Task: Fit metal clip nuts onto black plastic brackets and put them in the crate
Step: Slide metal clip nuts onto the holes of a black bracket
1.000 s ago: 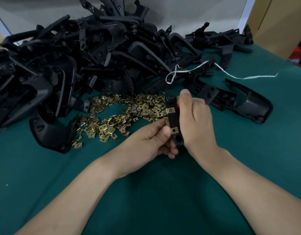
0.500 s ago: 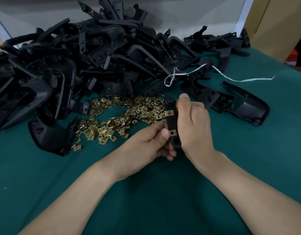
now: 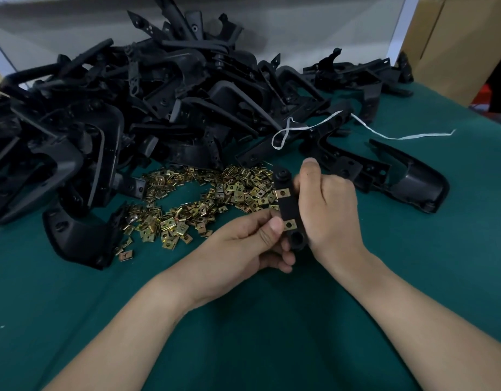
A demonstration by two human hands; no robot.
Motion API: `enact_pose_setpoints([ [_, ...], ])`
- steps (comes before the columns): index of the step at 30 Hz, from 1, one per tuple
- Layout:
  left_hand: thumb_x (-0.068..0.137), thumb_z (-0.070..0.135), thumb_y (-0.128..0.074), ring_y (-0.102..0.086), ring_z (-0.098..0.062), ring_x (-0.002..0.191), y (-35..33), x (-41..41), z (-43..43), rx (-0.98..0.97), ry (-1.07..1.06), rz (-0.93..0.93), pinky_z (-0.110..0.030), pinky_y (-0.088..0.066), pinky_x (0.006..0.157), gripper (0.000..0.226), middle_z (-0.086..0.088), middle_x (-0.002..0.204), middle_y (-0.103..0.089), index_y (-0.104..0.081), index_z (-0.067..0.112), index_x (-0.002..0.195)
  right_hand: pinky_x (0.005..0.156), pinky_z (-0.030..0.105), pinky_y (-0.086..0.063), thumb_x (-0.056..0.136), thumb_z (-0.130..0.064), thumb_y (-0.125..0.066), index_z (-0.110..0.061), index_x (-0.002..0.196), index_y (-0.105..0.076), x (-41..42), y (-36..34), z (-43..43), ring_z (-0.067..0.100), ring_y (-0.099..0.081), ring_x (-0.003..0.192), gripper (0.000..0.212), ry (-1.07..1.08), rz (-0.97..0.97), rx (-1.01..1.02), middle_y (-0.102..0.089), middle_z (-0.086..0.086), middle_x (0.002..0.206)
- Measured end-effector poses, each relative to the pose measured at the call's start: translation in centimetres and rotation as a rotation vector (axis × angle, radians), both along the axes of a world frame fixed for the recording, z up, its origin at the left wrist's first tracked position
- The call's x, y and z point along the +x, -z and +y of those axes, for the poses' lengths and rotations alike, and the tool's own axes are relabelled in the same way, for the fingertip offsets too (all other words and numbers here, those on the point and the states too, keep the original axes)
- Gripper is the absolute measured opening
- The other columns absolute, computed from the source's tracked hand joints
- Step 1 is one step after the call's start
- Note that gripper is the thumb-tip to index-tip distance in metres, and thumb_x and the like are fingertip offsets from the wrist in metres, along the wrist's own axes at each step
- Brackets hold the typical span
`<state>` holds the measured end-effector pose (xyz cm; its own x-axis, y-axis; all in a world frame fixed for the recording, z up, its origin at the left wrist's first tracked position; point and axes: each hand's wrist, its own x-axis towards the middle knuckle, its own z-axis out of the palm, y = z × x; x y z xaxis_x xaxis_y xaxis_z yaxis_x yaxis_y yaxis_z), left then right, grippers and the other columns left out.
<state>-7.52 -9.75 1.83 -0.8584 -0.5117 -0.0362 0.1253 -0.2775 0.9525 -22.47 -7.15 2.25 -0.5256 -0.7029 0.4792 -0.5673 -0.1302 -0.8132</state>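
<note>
the small black bracket (image 3: pixel 287 207) is gripped from both sides. the left hand (image 3: pixel 243 244) is curled round its lower left edge, thumb (image 3: pixel 274 224) laid just beside the lower clip nut (image 3: pixel 290 224). the right hand (image 3: pixel 328 210) is wrapped round the right edge with the fingers closed on it. the bracket is held upright, just above the green table cover (image 3: pixel 243 334).

honestly not much has changed over the last second. the same grip is kept by both hands, and the upper clip nut (image 3: pixel 282 192) and the lower one were already sat on the bracket a second ago. only a tiny shift of the bracket and the view can be made out. so this piece looks basically fitted, probably just getting a last press or check. dropping it in the crate would be what's left for it. no crate can be seen anywhere.

left of and just beyond the bracket, the loose brass-coloured clip nuts (image 3: pixel 201 198) are spread in a pile. further beyond it, the big heap of unfitted black brackets (image 3: pixel 159 108) is stacked up, so loads are left to do. beyond the bracket a white string (image 3: pixel 314 127) is draped over some parts. to its right one larger curved bracket (image 3: pixel 413 179) is lying alone, and far beyond on that side a cardboard panel (image 3: pixel 455 46) is stood up.

no brand, label or readable writing can be made out on anything.
</note>
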Motion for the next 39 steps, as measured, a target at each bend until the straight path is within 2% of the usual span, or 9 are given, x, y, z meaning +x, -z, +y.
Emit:
enact_pose_setpoints([
  [4,0.099,0.023,-0.043,-0.061,-0.019,0.081,-0.1,0.1,-0.1,0.006,0.019,0.001,-0.03,-0.054,0.077,0.028,-0.004,0.083,-0.058,-0.053,-0.001,0.111,0.052,0.033,-0.035,0.099,-0.036,-0.034,-0.002,0.052,-0.037,0.0,-0.1,0.0,0.02,-0.042,0.044,0.057,-0.022,-0.12,0.024,-0.045,0.015,0.047],
  [8,0.098,0.026,-0.049,-0.061,-0.019,0.084,-0.3,0.2,0.0,-0.003,0.021,0.03,-0.031,-0.053,0.078,0.025,-0.004,0.087,-0.062,-0.065,0.01,0.108,0.045,0.028,-0.03,0.101,-0.029,-0.044,-0.02,0.046,-0.035,-0.1,-0.5,-0.6,0.015,-0.037,0.045,0.056,-0.155,-0.544,0.069,-0.041,0.004,0.049],
  [12,0.099,0.027,-0.05,-0.06,-0.018,0.086,-0.5,-0.1,0.4,-0.03,0.02,0.054,-0.03,-0.052,0.08,0.023,-0.004,0.089,-0.064,-0.068,0.016,0.108,0.037,0.016,-0.032,0.099,-0.025,-0.045,-0.014,0.048,-0.044,-0.1,-1.2,-0.4,0.012,-0.038,0.032,0.052,-0.272,-0.796,0.095,-0.048,0.006,0.045],
  [21,0.097,0.039,-0.049,-0.061,-0.017,0.076,-0.9,-0.7,0.9,0.011,-0.072,0.091,-0.028,-0.053,0.073,0.03,-0.003,0.079,-0.065,-0.072,0.022,0.087,0.042,0.022,-0.034,0.096,-0.026,-0.043,-0.02,0.042,-0.041,-0.1,-2.0,-0.6,0.011,-0.04,0.038,0.054,-0.162,-0.604,0.244,-0.047,-0.002,0.045],
  [26,0.095,0.043,-0.05,-0.061,-0.019,0.074,-0.4,-0.9,1.0,0.069,-0.05,0.064,-0.03,-0.053,0.072,0.034,-0.003,0.077,-0.063,-0.064,0.012,0.091,0.066,0.04,-0.041,0.088,-0.038,-0.039,-0.022,0.049,-0.05,-0.2,-1.2,-0.4,0.02,-0.045,0.062,0.044,-0.149,-0.38,0.314,-0.048,0.001,0.06],
  [30,0.094,0.043,-0.047,-0.061,-0.02,0.074,-0.3,-0.8,0.9,0.115,-0.01,0.043,-0.029,-0.053,0.071,0.046,-0.004,0.076,-0.062,-0.053,0.001,0.112,0.061,0.041,-0.038,0.083,-0.043,-0.035,-0.014,0.053,-0.041,0.0,-1.0,-0.2,0.023,-0.042,0.057,0.042,-0.113,-0.326,0.347,-0.045,-0.003,0.049],
  [33,0.093,0.042,-0.048,-0.06,-0.021,0.075,-0.2,-0.7,0.9,0.136,-0.006,0.041,-0.03,-0.053,0.072,0.053,-0.006,0.077,-0.061,-0.051,-0.004,0.119,0.08,0.053,-0.052,0.085,-0.046,-0.034,-0.021,0.061,-0.045,0.3,-1.0,0.1,0.044,-0.057,0.081,0.036,-0.18,-0.325,0.334,-0.058,0.011,0.077],
  [35,0.093,0.042,-0.048,-0.061,-0.021,0.075,-0.1,-0.6,0.9,0.138,-0.008,0.038,-0.03,-0.053,0.073,0.05,-0.006,0.077,-0.061,-0.05,-0.001,0.119,0.092,0.057,-0.05,0.086,-0.047,-0.031,-0.027,0.069,-0.047,0.5,-1.1,0.5,0.045,-0.06,0.096,0.031,-0.203,-0.291,0.335,-0.059,0.02,0.093],
  [39,0.098,0.038,-0.042,-0.06,-0.02,0.077,0.0,-0.5,1.0,0.115,0.0,0.02,-0.031,-0.052,0.076,0.046,-0.006,0.081,-0.058,-0.052,-0.001,0.118,0.068,0.05,-0.045,0.088,-0.045,-0.029,-0.024,0.053,-0.042,0.6,-1.1,0.6,0.025,-0.045,0.061,0.043,-0.104,-0.199,0.255,-0.048,-0.003,0.052],
])
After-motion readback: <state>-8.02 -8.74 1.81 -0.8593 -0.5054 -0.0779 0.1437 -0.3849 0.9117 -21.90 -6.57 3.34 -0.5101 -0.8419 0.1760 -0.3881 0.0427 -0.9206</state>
